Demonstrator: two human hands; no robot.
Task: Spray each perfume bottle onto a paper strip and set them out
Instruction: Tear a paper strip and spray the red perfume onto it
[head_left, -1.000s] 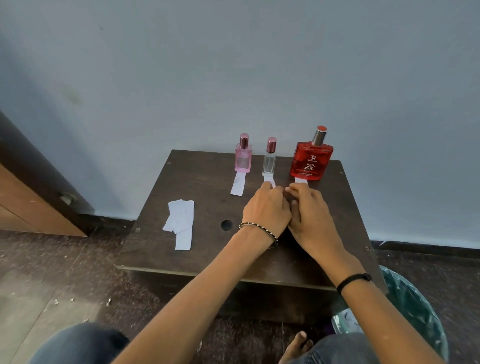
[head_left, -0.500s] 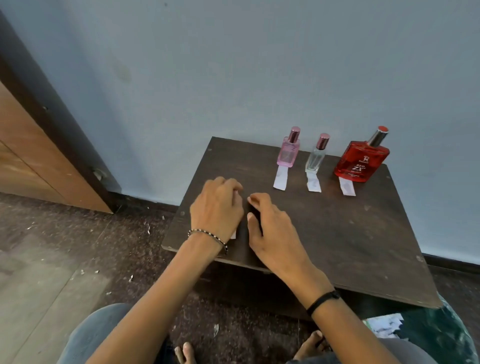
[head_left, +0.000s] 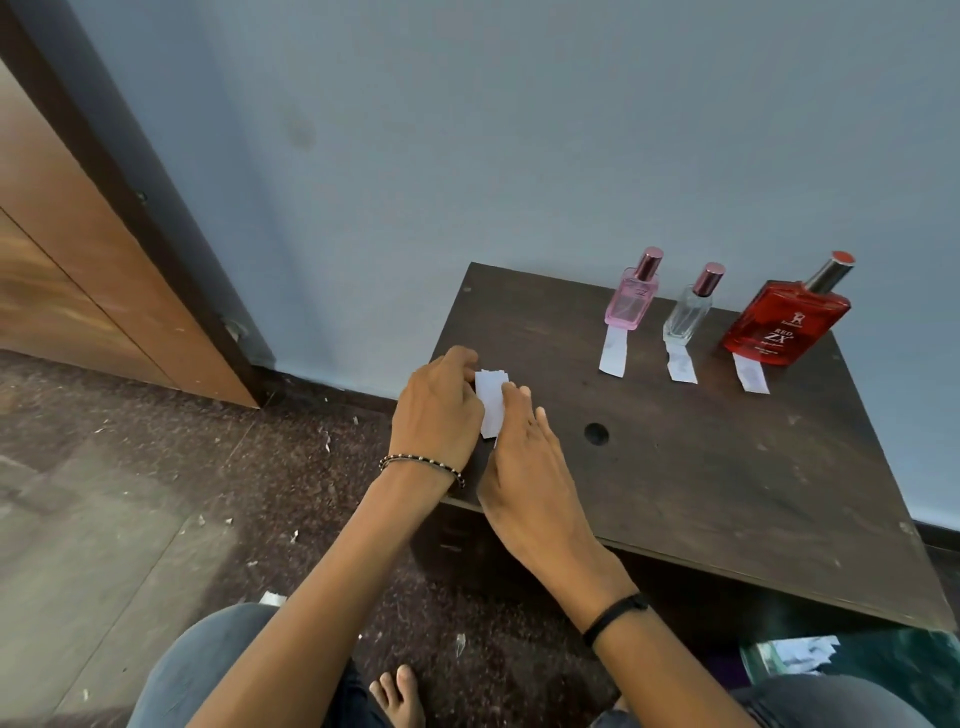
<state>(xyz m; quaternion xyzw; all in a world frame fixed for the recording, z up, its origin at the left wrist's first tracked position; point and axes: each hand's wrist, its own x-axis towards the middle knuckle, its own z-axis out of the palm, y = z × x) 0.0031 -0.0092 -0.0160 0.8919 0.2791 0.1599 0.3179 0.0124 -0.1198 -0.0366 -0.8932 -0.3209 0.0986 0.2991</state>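
A dark wooden table (head_left: 675, 493) stands against a pale blue wall (head_left: 519, 130), and three perfume bottles stand upright in a row along its far edge, toward one o'clock from the hands. The pink bottle (head_left: 631, 301) is leftmost, the small clear bottle (head_left: 688, 314) sits in the middle, and the large red bottle (head_left: 784, 325) is at the right. A white paper strip lies flat in front of each one, its far end touching or tucked under the bottle's base: one strip (head_left: 613, 356) at six o'clock from the pink bottle, a second strip (head_left: 681, 366) below the clear bottle, and a third strip (head_left: 751, 374) below the red bottle. Near the table's left edge, both hands meet over a small stack of spare strips (head_left: 491, 402). The left hand (head_left: 439, 413), with a beaded bracelet (head_left: 421, 464) at the wrist, is curled at the stack's nine o'clock side with its fingers closed on the paper. The right hand (head_left: 524, 467), with a black band (head_left: 615, 618) at the wrist, lies at five o'clock from the stack, its fingertips (head_left: 511, 389) pressed onto the paper's right edge. A round hole (head_left: 596, 434) in the tabletop lies at three o'clock from the hands.
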